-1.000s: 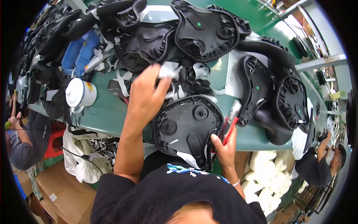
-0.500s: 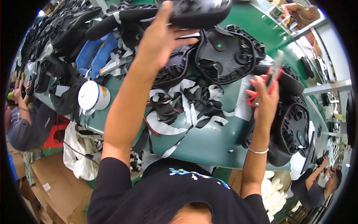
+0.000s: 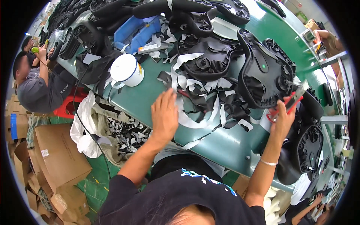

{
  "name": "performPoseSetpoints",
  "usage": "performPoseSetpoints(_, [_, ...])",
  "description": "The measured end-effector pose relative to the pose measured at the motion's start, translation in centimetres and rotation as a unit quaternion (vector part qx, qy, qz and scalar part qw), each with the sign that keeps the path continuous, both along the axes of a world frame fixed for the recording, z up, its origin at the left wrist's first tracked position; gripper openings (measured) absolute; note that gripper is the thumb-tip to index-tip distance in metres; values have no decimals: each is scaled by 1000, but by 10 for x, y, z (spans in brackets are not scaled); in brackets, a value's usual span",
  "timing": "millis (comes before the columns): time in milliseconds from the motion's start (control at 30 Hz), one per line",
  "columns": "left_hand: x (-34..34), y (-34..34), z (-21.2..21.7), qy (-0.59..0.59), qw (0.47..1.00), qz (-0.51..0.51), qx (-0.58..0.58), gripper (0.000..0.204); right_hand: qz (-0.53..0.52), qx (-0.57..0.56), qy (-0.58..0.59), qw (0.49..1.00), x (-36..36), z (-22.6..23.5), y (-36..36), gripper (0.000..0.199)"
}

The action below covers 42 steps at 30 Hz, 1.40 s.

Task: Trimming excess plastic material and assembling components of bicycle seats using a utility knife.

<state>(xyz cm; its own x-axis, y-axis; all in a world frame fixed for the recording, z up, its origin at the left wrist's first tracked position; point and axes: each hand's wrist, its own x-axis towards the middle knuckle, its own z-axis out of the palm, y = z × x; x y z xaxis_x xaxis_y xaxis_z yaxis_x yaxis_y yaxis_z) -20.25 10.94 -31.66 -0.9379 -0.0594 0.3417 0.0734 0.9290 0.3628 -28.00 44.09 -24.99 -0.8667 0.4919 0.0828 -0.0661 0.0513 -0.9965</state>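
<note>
My left hand (image 3: pixel 164 118) is over the near part of the green table, palm down and fingers stretched out, holding nothing. Its fingertips are close to the left end of a tangle of black and white fabric strips (image 3: pixel 198 122). On the right, my right hand (image 3: pixel 283 120) is closed around a red-handled cutting tool (image 3: pixel 294 101), with its metal blade pointing up and away and a red loop showing below. Just beyond the tool, a black padded cover (image 3: pixel 258 71) shows its inner side with gathered edges. Another such piece (image 3: pixel 210 56) lies to its left, partly under strips.
A white lidded enamel mug (image 3: pixel 127 69) stands left of the strips, with a blue bin (image 3: pixel 131 35) behind it. A boxed-in grey-and-orange cutter (image 3: pixel 150 48) lies beside the bin. More black covers (image 3: pixel 309 148) crowd the right. Co-workers (image 3: pixel 41 88) sit at left and right.
My left hand has let go of a black padded cover at the far side and come back toward me to the strips. The right hand still grips the tool. The view has turned.
</note>
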Motion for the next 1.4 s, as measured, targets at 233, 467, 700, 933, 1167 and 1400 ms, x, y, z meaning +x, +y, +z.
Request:
performPoseSetpoints(233, [-66, -22, 39, 176, 980, -8, 92, 29, -34, 46, 1, 998, 111, 2, -24, 27])
performPoseSetpoints(467, [-26, 52, 47, -269, 627, -64, 728, 65, 160, -95, -205, 961, 176, -31, -65, 28])
performPoseSetpoints(700, [-63, 45, 84, -323, 721, -179, 586, 52, 283, 493, 141, 810, 120, 7, -1, 59])
performPoseSetpoints(933, [-86, 50, 86, -374, 761, -195, 493, 43, 338, 622, 2, 707, 124, 11, 3, 65])
performPoseSetpoints(1167, [-37, 35, 74, -267, 775, -62, 569, 41, 230, 415, -111, 873, 209, -11, -59, 64])
performPoseSetpoints(1400, [-3, 38, 76, -184, 764, -24, 618, 41, 177, 313, 66, 931, 124, -5, -63, 64])
